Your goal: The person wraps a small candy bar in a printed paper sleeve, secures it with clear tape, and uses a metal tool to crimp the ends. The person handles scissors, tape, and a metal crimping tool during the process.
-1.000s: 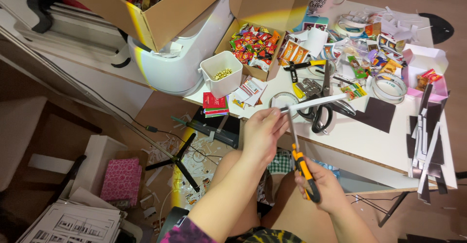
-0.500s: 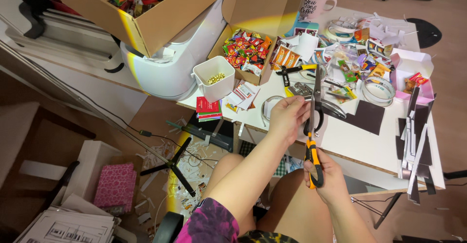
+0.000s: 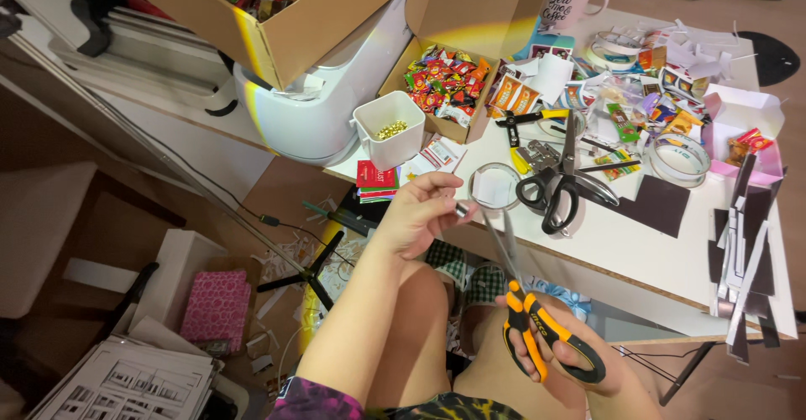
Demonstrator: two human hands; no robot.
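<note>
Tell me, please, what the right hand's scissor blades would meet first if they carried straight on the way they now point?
Probably the small piece pinched in the left hand: the orange-handled scissors in the right hand point up toward it. Just beyond lies the clear round lid on the white table. Depth is unclear.

The left hand (image 3: pixel 420 214) has pulled back from over the counter (image 3: pixel 672 244): half a second ago its fingers reached up beside the black scissors (image 3: pixel 558 189), and now it sits lower, at the counter's near edge, pinching a small pale scrap just left of the clear round lid (image 3: pixel 495 186). The orange-handled scissors (image 3: pixel 537 336) in the right hand (image 3: pixel 579 361) have dropped lower as well, their blades now slanting up-left toward the scrap rather than standing nearly upright.
</note>
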